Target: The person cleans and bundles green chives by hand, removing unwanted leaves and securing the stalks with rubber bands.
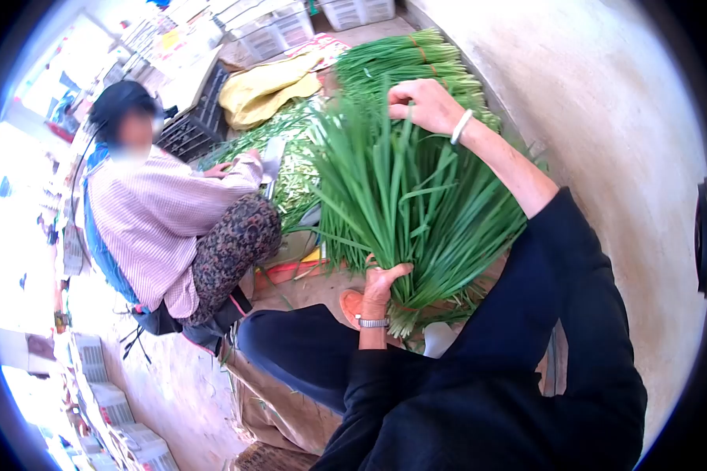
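My left hand [379,289], with a metal-band watch at its wrist, is wrapped round the lower part of a bunch of garlic chives [389,188]. The long green leaves fan upward and away from my fist. My right hand [428,106], with a white bangle on its wrist, is at the leaf tips with its fingers curled in. Whatever those fingers pinch, if anything, is too small to make out. Beneath and to the right of the held bunch lies a thick pile of chives [479,212], its pale stem ends toward my legs.
Tied chive bundles [401,59] lie at the back along the wall [573,86]. To the left a seated person [157,220] works over cut chive scraps [294,157]. Behind are a yellow sack [271,86], a dark crate [204,110] and white baskets [271,35]. An orange shoe [352,304] shows below.
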Demonstrator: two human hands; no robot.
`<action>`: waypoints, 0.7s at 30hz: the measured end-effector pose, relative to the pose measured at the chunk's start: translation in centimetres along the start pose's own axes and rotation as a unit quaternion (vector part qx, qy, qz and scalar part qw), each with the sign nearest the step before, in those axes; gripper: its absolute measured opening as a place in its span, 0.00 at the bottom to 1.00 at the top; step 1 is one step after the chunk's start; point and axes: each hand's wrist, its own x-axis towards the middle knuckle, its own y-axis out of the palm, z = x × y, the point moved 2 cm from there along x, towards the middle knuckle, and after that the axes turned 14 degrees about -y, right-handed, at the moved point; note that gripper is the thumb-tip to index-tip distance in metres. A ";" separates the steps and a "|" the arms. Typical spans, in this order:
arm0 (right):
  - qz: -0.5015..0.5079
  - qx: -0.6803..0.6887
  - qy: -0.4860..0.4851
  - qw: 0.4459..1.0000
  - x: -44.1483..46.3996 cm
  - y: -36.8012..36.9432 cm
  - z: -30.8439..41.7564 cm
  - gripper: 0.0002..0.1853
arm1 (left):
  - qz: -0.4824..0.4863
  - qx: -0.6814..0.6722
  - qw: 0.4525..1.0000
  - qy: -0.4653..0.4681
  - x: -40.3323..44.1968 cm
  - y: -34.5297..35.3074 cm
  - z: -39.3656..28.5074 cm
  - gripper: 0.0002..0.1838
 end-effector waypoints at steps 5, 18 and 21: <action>-0.274 0.211 0.121 0.930 2.0 -3.5 -1.1 0.12 | 0.011 -0.002 0.999 0.039 -0.9 0.6 -0.8 0.19; -0.024 0.108 0.228 0.967 -24.0 3.3 -15.5 0.29 | -0.122 -0.100 0.977 0.140 -0.7 -0.3 -4.6 0.22; 0.005 0.211 0.247 0.946 -28.6 10.4 -7.4 0.27 | -0.085 -0.154 0.969 0.172 -1.4 -0.1 -6.3 0.22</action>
